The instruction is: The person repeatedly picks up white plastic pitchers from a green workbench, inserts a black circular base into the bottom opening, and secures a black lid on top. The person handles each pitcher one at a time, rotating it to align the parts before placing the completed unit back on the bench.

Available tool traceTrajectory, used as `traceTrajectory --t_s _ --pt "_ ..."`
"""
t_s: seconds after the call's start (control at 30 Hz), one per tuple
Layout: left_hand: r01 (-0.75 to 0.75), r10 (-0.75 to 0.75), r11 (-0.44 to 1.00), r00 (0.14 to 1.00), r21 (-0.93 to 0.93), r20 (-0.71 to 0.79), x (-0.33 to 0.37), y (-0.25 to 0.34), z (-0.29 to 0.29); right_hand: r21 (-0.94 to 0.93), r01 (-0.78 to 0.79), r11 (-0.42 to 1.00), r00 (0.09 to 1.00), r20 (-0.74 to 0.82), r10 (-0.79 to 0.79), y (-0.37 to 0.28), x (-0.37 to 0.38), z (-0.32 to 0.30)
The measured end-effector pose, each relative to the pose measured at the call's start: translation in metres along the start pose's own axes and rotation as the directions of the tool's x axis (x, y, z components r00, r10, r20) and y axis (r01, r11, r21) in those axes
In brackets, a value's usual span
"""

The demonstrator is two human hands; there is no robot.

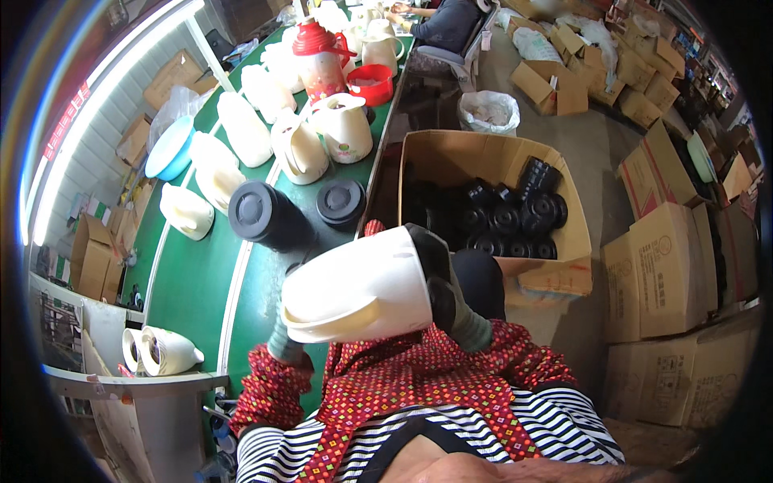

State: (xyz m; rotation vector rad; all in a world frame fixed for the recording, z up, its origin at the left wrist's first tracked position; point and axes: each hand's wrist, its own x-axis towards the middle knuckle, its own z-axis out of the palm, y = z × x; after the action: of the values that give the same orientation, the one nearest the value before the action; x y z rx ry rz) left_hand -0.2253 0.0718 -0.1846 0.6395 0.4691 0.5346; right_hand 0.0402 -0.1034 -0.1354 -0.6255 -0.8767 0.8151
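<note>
Patterned sleeves: red with small bright figures, reaching forward from the lower edge to both hands.
White jug: raised in front of the chest, tipped on its side above the near edge of the green table (185, 282), its handle along the lower side.
Right hand: in a dark glove (444, 278), gripping the wide end of the white jug (354, 282).
Left hand: mostly hidden behind the narrower end (285, 336); only the grey-green cuff shows well, so I cannot tell whether its fingers pinch or lie spread.
Slip risk: smooth walls and gloves could let the jug slide, most likely if the right grip loosens.
Dark cylinders: 2 stand just beyond, the taller one (262, 211) left of the shorter one (340, 201); a wide swing of the jug could knock them.
Open carton: right of the table, its wall (576, 217) around piled black parts (503, 217); a dropped jug might land there and get scuffed.
Other jugs: crowded farther along the table (244, 129); a shove could topple 1 into another.
Red flask: beyond them (316, 64), beside a red basin (370, 78).
Co-worker: seated at the far end, dark sleeve (444, 28) visible.
</note>
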Motion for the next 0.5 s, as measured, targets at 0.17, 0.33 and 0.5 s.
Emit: traceTrajectory --t_s 0.17,0.33,0.5 --pt "-0.189 0.440 0.161 0.892 0.969 0.101 0.017 0.055 0.059 -0.256 -0.094 0.962 0.995 -0.049 0.084 0.046 -0.032 -0.027" --pt "-0.090 0.299 -0.625 0.890 0.776 0.343 0.017 0.083 0.153 -0.244 -0.205 0.948 0.971 -0.175 0.165 0.010 -0.021 -0.012" --pt "-0.203 0.134 -0.470 0.946 0.859 0.297 0.013 0.080 0.166 -0.758 0.272 0.593 0.862 0.465 0.199 -0.058 0.016 0.029"
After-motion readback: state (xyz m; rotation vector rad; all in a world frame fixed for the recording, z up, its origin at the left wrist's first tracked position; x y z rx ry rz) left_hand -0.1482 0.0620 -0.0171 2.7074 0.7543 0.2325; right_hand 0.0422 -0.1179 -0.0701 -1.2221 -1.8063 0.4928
